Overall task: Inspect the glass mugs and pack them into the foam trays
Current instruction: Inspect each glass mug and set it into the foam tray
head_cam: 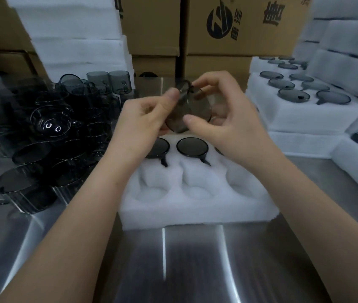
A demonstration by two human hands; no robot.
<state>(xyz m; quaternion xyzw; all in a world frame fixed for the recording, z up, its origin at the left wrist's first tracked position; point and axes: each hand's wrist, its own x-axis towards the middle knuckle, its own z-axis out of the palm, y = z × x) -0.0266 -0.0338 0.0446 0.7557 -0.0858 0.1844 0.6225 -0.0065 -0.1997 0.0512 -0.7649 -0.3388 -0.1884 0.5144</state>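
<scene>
We have bare desk all along the near side of the foam tray; the tray's near empty pockets lie open from above, while packed mugs fill the next row, and above them our left hand and right hand grip the held mug. On the left a heap of loose mugs crowds the desk right beside the tray; on the right filled trays stand stacked, a strip of desk apart from ours; cardboard boxes and stacked foam close the back.
</scene>
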